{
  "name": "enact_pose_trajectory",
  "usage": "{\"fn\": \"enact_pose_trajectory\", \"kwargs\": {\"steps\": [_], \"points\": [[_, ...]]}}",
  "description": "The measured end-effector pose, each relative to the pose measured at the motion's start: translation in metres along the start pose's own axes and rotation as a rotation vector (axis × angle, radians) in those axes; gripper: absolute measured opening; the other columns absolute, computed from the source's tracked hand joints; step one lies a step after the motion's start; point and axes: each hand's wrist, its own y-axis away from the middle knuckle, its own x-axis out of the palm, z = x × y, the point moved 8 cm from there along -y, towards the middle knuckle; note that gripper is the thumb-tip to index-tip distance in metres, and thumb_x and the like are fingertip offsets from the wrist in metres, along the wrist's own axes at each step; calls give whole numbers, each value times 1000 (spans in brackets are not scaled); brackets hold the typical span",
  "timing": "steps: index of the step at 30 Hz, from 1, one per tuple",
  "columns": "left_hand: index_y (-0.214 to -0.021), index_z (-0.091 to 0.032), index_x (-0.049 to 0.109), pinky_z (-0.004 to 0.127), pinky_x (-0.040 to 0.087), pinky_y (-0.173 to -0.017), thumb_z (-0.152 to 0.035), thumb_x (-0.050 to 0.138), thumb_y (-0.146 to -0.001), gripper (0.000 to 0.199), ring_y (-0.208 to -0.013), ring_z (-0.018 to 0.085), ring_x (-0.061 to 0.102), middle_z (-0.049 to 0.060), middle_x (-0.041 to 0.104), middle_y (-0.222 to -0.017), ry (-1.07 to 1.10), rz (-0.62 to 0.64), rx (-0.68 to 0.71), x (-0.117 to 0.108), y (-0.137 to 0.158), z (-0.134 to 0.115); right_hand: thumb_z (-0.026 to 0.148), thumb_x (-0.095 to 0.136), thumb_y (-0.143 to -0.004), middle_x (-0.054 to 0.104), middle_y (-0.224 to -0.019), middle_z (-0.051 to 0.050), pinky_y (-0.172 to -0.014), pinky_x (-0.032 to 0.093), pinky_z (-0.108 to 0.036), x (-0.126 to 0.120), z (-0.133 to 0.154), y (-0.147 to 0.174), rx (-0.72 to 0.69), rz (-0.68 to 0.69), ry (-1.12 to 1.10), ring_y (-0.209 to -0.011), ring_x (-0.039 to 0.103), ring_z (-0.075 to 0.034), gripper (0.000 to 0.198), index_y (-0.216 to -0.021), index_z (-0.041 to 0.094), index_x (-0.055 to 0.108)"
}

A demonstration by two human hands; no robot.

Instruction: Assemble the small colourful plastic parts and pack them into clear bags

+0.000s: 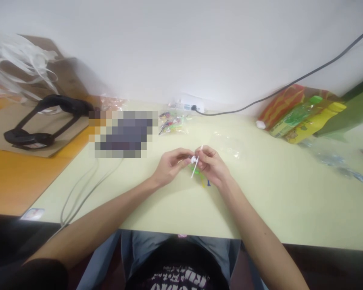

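Observation:
Both hands meet above the middle of the pale table (169,209). Between them is a small white plastic piece (194,166), a thin rod with a round part near its middle. My right hand (211,163) pinches the rod's upper end between thumb and fingers. At the round part, my left hand (174,164) has thumb and finger closed on its left side. Several small coloured plastic pieces, green, yellow and blue (208,183), show under and beside my right hand, partly hidden by it.
A clear bag of colourful small parts (173,123) lies behind the hands, near a white power strip (189,104). A pixelated dark object (125,135) is at left, beside a black frame (48,121). Snack packets and a green bottle (299,114) stand at right.

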Motion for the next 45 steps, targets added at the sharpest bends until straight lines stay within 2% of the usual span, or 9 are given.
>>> {"fn": "enact_pose_trajectory", "kwargs": {"steps": [4,7,15,23,33,38,42,45], "points": [[-108,-17,74,34,60,-93,-34,74,-92,24,-99,22,75,10,77,-106,10,-11,-4,-1,0,0,48,92,-63,57,-70,5,-53,39,-25,1,2,-1,-80,-42,-7,-55,44,-8,38,-81,25,69],[-109,-16,73,35,61,-92,-36,76,-91,27,-98,23,75,11,77,-106,38,-22,-32,-1,0,1,51,90,-65,61,-76,3,-54,40,-25,1,7,1,-155,-83,67,-56,46,-9,38,-82,25,68],[-105,-16,74,36,63,-87,-34,84,-83,31,-92,22,76,9,78,-101,140,-41,-97,-2,-2,9,52,79,-80,61,-66,3,-56,43,-28,9,24,12,-299,-165,360,-57,52,-13,32,-82,23,67],[-103,-16,75,36,63,-87,-36,85,-81,31,-93,22,75,9,78,-101,141,-67,-112,-5,-1,13,49,73,-88,64,-75,0,-64,47,-30,12,22,20,-398,-216,436,-68,59,-16,27,-87,24,64],[-94,-15,76,36,62,-82,-35,89,-75,30,-84,22,75,8,79,-90,164,-111,-159,-6,-1,17,39,62,-97,57,-77,2,-62,42,-29,22,26,28,-460,-225,485,-66,53,-14,18,-89,24,55],[-89,-15,76,33,62,-80,-35,91,-72,31,-83,20,75,7,78,-87,174,-153,-213,-6,-1,20,36,58,-98,58,-79,2,-65,44,-29,24,26,28,-524,-256,528,-70,55,-14,16,-89,24,53],[-87,-15,75,33,61,-79,-36,90,-73,30,-82,20,73,6,77,-85,144,-139,-186,-5,-2,20,36,55,-100,58,-79,2,-66,44,-29,24,23,29,-568,-289,561,-71,55,-14,18,-89,24,49],[-90,-16,75,34,59,-81,-36,89,-75,29,-86,20,72,7,76,-89,78,-114,-102,-8,-4,15,37,55,-100,58,-79,2,-66,44,-29,24,23,28,-560,-297,581,-71,56,-14,18,-89,24,48]]}}
